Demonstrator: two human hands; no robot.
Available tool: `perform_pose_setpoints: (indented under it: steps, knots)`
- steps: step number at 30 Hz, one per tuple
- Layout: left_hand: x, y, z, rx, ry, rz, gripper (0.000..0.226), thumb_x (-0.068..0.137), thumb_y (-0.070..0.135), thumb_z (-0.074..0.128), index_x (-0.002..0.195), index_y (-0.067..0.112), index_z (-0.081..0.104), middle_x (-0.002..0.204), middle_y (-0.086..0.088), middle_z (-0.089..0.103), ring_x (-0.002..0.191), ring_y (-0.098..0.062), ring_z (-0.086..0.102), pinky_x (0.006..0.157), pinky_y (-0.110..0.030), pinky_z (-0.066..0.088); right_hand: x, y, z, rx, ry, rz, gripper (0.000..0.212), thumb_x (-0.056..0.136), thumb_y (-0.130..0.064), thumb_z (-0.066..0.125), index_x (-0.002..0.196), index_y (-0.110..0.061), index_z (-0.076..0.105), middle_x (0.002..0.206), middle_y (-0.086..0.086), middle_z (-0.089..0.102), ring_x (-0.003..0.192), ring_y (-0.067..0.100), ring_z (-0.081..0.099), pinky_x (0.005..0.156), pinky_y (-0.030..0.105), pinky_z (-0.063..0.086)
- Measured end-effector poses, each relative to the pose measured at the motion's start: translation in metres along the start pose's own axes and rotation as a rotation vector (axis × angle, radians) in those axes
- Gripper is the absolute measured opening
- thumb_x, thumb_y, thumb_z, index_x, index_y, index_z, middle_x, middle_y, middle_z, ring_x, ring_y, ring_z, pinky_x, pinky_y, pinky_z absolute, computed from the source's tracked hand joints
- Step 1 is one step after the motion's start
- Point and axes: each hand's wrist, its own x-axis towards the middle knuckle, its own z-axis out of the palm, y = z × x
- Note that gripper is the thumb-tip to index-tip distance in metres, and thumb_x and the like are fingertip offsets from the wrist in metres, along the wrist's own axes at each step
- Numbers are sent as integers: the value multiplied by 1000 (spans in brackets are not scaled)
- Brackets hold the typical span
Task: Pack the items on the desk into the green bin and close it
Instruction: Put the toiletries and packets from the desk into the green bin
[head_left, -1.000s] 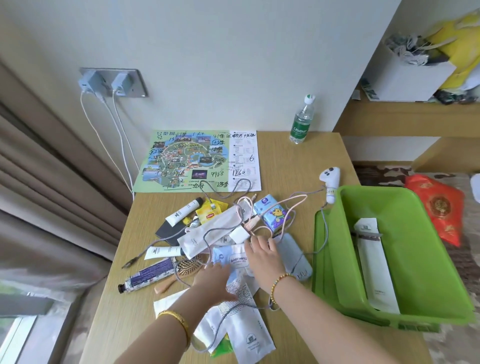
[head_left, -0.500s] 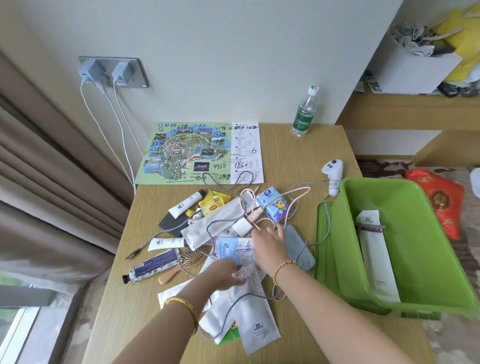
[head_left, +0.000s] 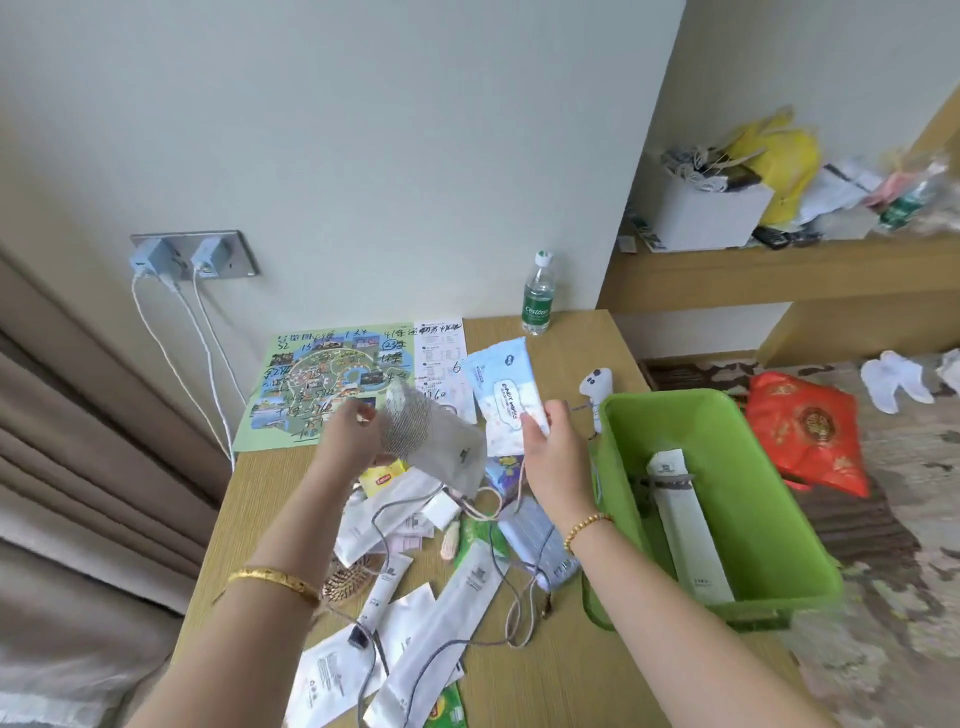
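Observation:
My right hand (head_left: 553, 447) grips a blue-and-white pack of wet wipes (head_left: 501, 389), lifted above the desk just left of the green bin (head_left: 769, 499). My left hand (head_left: 350, 436) holds a grey-white paper sachet (head_left: 431, 441) up beside it. The bin stands open at the desk's right edge with a long white packet (head_left: 685, 530) and a dark hair tie inside. Below my hands lies a pile of white sachets (head_left: 441, 623), tubes, a yellow tea bag (head_left: 382, 478), a hairbrush (head_left: 345, 582), a grey pouch (head_left: 540, 540) and tangled cables.
A green map (head_left: 322, 384) and a note sheet lie at the back of the desk. A water bottle (head_left: 537, 296) stands by the wall. A white handheld fan (head_left: 597, 389) lies next to the bin. Two chargers hang from the wall socket (head_left: 192, 257). A red bag (head_left: 805, 436) lies on the floor.
Both hands have risen off the pile. The right one picked up the wipes pack and the left one lifted a paper sachet. The camera tilted up.

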Motion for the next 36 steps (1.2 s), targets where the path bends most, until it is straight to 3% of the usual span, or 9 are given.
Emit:
perform_pose_setpoints:
  steps: [5, 8, 10, 15, 19, 23, 26, 29, 36]
  knots:
    - [-28, 58, 56, -358, -75, 40, 17, 94, 12, 52, 80, 16, 44, 75, -14, 60, 40, -13, 63, 40, -19, 50, 12, 10, -61, 25, 236, 17, 14, 95, -23, 44, 97, -13, 52, 95, 9, 69, 80, 29, 62, 58, 31, 43]
    - [-51, 75, 108, -363, -195, 22, 11, 93, 7, 49, 96, 17, 46, 78, -13, 62, 40, -12, 63, 41, -20, 50, 9, 34, -112, 2, 448, 93, 13, 94, -21, 42, 99, -14, 53, 97, 10, 68, 80, 29, 60, 63, 34, 44]
    - [-63, 79, 138, -367, -222, 37, 25, 91, 2, 43, 106, 20, 49, 76, -12, 61, 39, -10, 62, 39, -17, 47, 1, 57, -145, -104, 517, 156, 17, 95, -21, 41, 104, -12, 53, 98, 12, 67, 84, 33, 60, 66, 38, 47]
    - [-93, 78, 198, -241, -335, -29, 41, 88, -2, 32, 100, 21, 64, 75, -1, 59, 44, -12, 64, 54, -23, 58, -18, 99, -190, -453, 350, 367, 23, 95, -20, 41, 112, -9, 52, 101, 21, 65, 94, 39, 60, 66, 37, 40]
    - [-118, 65, 231, -122, -503, -78, 29, 94, 6, 31, 105, 12, 57, 84, -10, 61, 76, -20, 64, 60, -24, 55, -18, 112, -193, -643, 145, 387, 15, 92, -10, 40, 103, -6, 51, 103, 19, 64, 96, 35, 61, 64, 33, 36]
    - [-128, 51, 246, 274, -650, 224, 16, 91, 11, 35, 85, 13, 49, 79, -2, 46, 76, -21, 45, 68, -28, 38, -14, 111, -182, -599, 112, 362, 17, 91, -6, 39, 104, -6, 50, 101, 18, 64, 94, 34, 60, 62, 30, 37]
    - [-130, 48, 241, 512, -691, 364, 21, 91, 17, 35, 87, 21, 55, 94, -3, 54, 87, -22, 54, 79, -31, 46, -12, 106, -171, -716, -110, 424, 19, 89, -5, 40, 98, -6, 56, 106, 15, 64, 99, 31, 59, 68, 32, 43]
    - [-121, 46, 224, 488, -570, 435, 31, 91, 15, 38, 108, 16, 63, 102, -8, 66, 85, -27, 62, 69, -25, 46, -11, 98, -162, -858, -204, 382, 23, 88, -5, 40, 101, -6, 59, 113, 13, 60, 108, 31, 52, 78, 34, 44]
    - [-61, -5, 145, 429, -188, 264, 29, 89, 12, 44, 111, 15, 62, 110, -7, 66, 99, -25, 60, 78, -28, 41, -5, 55, -108, -676, 113, -90, 29, 87, -3, 43, 113, -9, 55, 112, 10, 52, 104, 27, 47, 85, 34, 40]
